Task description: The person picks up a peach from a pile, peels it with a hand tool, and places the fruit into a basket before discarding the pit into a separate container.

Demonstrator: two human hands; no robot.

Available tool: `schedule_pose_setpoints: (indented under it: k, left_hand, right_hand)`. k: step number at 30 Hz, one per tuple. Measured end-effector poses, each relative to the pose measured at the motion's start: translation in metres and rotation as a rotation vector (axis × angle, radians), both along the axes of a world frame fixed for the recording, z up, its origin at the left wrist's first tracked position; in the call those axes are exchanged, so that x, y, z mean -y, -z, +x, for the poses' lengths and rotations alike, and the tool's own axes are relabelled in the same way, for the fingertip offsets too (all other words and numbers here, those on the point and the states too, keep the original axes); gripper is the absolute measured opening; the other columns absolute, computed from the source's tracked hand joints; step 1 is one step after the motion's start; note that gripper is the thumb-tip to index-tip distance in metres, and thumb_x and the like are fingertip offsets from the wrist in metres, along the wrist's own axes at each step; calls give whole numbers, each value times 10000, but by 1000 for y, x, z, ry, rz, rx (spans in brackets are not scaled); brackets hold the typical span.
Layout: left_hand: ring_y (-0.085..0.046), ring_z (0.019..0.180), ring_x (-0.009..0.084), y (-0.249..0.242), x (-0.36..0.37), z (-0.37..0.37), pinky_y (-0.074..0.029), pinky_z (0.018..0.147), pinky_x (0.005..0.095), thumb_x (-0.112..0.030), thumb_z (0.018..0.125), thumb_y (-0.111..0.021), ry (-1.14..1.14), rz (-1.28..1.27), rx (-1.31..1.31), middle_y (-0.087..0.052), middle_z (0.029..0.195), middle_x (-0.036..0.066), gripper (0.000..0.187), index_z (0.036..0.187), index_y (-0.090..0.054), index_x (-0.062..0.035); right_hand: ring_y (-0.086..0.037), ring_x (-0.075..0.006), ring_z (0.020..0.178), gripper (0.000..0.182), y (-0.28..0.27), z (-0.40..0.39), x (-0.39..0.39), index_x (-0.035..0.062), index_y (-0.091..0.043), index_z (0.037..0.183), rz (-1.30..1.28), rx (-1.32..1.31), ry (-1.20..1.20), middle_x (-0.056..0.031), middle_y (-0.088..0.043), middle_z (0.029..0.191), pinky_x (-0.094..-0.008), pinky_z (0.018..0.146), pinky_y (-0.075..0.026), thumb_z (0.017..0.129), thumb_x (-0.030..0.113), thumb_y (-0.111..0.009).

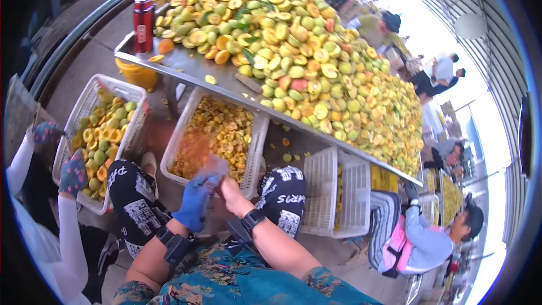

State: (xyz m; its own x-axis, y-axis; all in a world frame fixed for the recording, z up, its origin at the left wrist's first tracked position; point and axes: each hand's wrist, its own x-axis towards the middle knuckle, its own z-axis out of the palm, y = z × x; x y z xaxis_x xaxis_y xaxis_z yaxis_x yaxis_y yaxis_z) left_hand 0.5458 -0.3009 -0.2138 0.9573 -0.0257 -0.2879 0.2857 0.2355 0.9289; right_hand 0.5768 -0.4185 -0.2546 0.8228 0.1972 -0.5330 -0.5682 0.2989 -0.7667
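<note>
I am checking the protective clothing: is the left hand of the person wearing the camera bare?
No, the left hand wears a blue glove.

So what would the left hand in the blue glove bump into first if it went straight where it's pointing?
The left hand would probably meet the cut fruit in the white crate ahead, but blur in front hides anything closer, and depth is unclear.

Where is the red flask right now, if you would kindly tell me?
In the head view, the red flask stands upright at the upper left, on the left end of the metal table, beside the heap of fruit.
</note>
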Motion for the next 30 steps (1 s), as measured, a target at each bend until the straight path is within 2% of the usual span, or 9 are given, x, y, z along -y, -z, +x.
schedule_pose_setpoints:
  k: [13, 15, 16, 18, 19, 20, 22, 27, 30]
  left_hand:
    - [-475, 682, 57, 24, 15, -7, -427, 597, 228, -227, 931, -562, 273, 128, 33, -557, 788, -37, 170, 963, -622, -72]
    - [-475, 677, 59, 7, 22, -12, -427, 592, 232, -230, 932, -556, 299, 137, -44, -559, 795, -31, 168, 969, -618, -78]
    - [-476, 668, 61, -1, 28, -11, -426, 585, 236, -242, 936, -552, 277, 67, -88, -561, 801, -24, 179, 976, -615, -80]
    - [-508, 663, 86, 5, 25, -12, -446, 592, 263, -273, 945, -541, 288, -10, -126, -572, 815, -6, 223, 994, -613, -68]
    - [-528, 702, 102, 7, 23, -12, -460, 631, 274, -268, 951, -530, 353, 63, -73, -582, 832, 2, 231, 1006, -613, -60]
    - [-549, 742, 117, 8, 22, -13, -475, 669, 285, -263, 956, -519, 375, 137, -29, -591, 849, 10, 239, 1017, -613, -52]
    - [-559, 929, 144, 52, 33, -30, -460, 855, 300, -217, 952, -520, 227, -59, 111, -619, 953, 49, 224, 1054, -613, -41]
    - [-524, 819, 149, 29, 29, -31, -457, 787, 322, -182, 877, -572, 122, -71, 118, -595, 868, 40, 161, 953, -606, -44]
    - [-544, 908, 177, 21, 18, -29, -444, 847, 321, -244, 923, -565, 164, 171, 325, -601, 997, 77, 265, 1075, -588, -28]
  right_hand:
    - [-627, -200, 969, 302, 54, 34, 43, -9, -565, 1190, 553, -10, 46, -109, -642, 1108, -307, 895, -494, 891, 19, -535]
    - [-613, -205, 1008, 389, 23, 19, 60, 8, -559, 1231, -650, 573, -256, -119, -643, 1122, -303, 897, -478, 844, -28, -538]
    - [-613, -205, 1008, 389, 44, 29, 59, 8, -559, 1231, -642, 586, -254, -119, -643, 1122, -303, 897, -478, 844, -28, -538]
    - [-606, -225, 1041, 429, 125, 51, 52, 36, -570, 1233, 314, 396, 136, -129, -640, 1147, -305, 898, -467, 809, -27, -553]
    - [-613, -253, 1041, 285, 166, 56, 66, 3, -603, 1164, 202, 366, 110, -103, -660, 1100, -341, 936, -476, 898, 86, -545]
    - [-600, -256, 1067, 303, 36, 24, 61, 20, -593, 1196, -248, 711, -89, -106, -650, 1121, -339, 957, -462, 915, 90, -502]
    - [-626, -217, 811, 262, 45, 42, 37, 105, -633, 986, 370, 75, 289, -70, -667, 892, -370, 784, -514, 960, 336, -515]
    - [-595, -286, 839, 657, 74, 64, 60, 36, -560, 1125, 194, 16, -303, -177, -624, 919, -398, 754, -491, 913, 624, -355]
    - [-582, -273, 809, 687, -8, 38, -5, 36, -564, 1089, 302, 64, 69, -190, -606, 890, -375, 777, -481, 884, 655, -347]
